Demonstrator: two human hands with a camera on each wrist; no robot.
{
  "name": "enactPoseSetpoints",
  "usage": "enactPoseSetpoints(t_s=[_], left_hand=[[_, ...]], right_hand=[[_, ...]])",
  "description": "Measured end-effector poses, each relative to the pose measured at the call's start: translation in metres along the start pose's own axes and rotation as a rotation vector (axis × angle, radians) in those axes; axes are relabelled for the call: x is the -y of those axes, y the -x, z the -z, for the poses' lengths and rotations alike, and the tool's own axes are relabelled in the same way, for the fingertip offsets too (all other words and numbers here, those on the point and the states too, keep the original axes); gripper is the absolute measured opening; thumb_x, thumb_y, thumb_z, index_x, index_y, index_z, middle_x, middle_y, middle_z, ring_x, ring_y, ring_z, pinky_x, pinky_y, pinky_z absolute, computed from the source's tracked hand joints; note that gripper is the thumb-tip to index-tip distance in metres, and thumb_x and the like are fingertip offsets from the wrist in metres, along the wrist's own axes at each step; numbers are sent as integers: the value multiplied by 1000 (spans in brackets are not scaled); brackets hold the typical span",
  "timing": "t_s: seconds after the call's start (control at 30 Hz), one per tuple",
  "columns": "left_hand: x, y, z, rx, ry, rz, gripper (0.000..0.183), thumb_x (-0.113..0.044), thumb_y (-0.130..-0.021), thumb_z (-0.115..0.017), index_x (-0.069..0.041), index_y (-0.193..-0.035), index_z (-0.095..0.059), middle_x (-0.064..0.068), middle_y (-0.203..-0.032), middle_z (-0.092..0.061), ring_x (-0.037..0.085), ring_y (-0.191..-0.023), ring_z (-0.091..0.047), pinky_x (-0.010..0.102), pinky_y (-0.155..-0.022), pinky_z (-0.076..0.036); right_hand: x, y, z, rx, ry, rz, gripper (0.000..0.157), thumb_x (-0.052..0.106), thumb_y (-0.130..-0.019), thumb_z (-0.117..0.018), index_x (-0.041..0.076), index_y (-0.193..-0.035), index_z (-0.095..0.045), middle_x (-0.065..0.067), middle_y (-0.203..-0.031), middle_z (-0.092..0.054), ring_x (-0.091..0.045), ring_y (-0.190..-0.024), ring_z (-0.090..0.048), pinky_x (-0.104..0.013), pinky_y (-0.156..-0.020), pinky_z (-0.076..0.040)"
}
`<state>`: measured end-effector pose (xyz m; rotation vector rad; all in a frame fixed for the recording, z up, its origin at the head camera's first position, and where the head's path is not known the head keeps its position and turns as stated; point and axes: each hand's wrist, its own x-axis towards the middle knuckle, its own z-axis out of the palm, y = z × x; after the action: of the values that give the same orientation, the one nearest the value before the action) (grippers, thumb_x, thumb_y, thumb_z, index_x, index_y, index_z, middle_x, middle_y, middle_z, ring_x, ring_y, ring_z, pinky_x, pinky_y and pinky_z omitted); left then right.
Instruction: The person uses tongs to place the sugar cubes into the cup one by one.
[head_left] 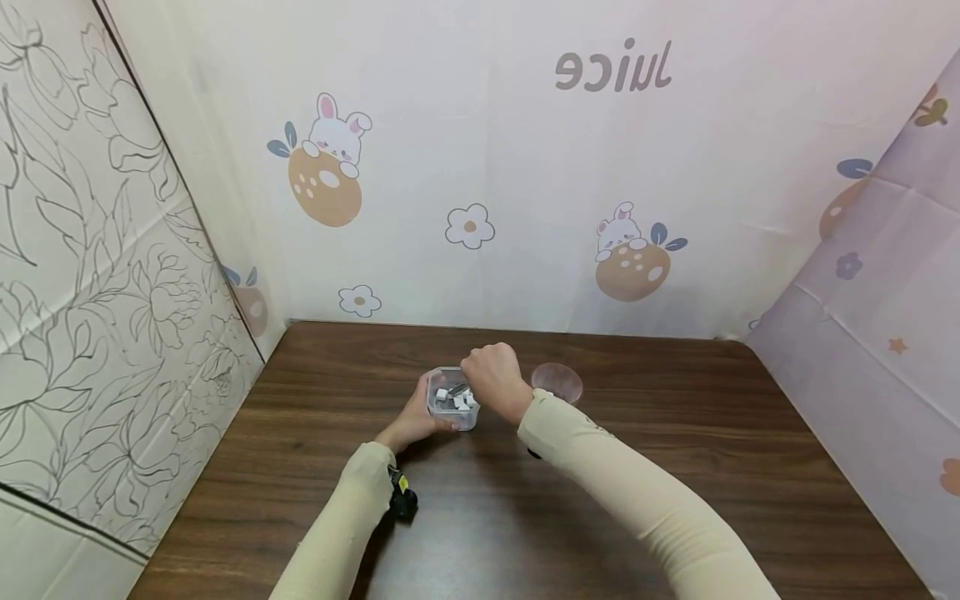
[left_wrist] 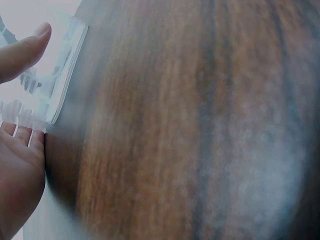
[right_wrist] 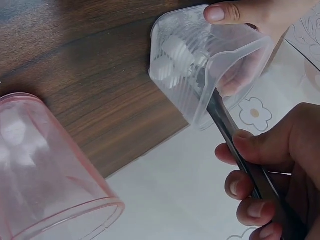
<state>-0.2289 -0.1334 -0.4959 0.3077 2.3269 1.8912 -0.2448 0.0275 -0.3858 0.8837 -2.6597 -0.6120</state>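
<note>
The right hand's (head_left: 493,375) grip was closed round a long, dark metal utensil (right_wrist: 227,129), which, in the right wrist view, ran from the lower right up into a clear, square plastic box (head_left: 467,422). The left hand's (head_left: 412,421) grip held that box near the centre of the head view, small white pieces (head_left: 460,402) inside it. The right hand hid the box's upper right corner. Just right of it stood a translucent pink plastic cup (head_left: 557,381), its lower part covered by the right cream sleeve (head_left: 630,492).

The right forearm slanted up from the lower right, knuckles uppermost; the left came from the lower left, thumb on the box's near side, a black device (head_left: 402,497) at its wrist. Beneath lay a dark brown wood-grain tabletop (head_left: 465,533).
</note>
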Motion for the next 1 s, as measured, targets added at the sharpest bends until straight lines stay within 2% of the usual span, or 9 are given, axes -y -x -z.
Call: enactPoseSetpoints(t_s=[0.13, 0.53, 0.67, 0.83, 1.0], left_hand=[[21, -10, -2, -29, 6, 21, 105, 6, -60, -84, -7, -145, -25, 20, -145, -35, 34, -129, -35, 48, -107, -23], [24, -9, -3, -32, 14, 21, 105, 8, -58, -84, -6, -144, -25, 21, -141, -38, 34, -126, -37, 48, -107, -23], [23, -9, -3, -28, 6, 6, 105, 8, -58, -83, -5, -144, -24, 22, -140, -38, 35, -124, -38, 49, -107, -24], [22, -10, -3, -35, -8, 19, 105, 7, -58, -84, -6, -144, -25, 21, -140, -39, 35, -125, -38, 49, -107, -24], [23, -11, -3, -44, -9, 23, 106, 8, -57, -84, -8, -144, -26, 21, -141, -39, 35, -126, -38, 48, -107, -23]], right_hand=[[-2, 1, -2, -4, 3, 14, 13, 19, -78, -72, 17, -66, -67, 5, -53, -50, -7, -46, -38, -27, -42, -41], [-12, 13, -1, -98, 13, 35, 34, 5, -80, -65, 18, -52, -52, 7, -47, -33, -8, -48, -22, -25, -39, -31], [-19, 17, 3, -112, -9, 29, 35, 2, -80, -63, 18, -51, -51, 7, -47, -33, -9, -48, -22, -26, -39, -28], [-29, 26, 8, -146, -38, 29, 39, 1, -79, -62, 18, -48, -46, 6, -47, -30, -10, -49, -19, -26, -40, -21], [-39, 36, 13, -191, -75, 32, 42, -3, -77, -64, 18, -46, -44, 6, -46, -35, -10, -49, -20, -26, -39, -22]])
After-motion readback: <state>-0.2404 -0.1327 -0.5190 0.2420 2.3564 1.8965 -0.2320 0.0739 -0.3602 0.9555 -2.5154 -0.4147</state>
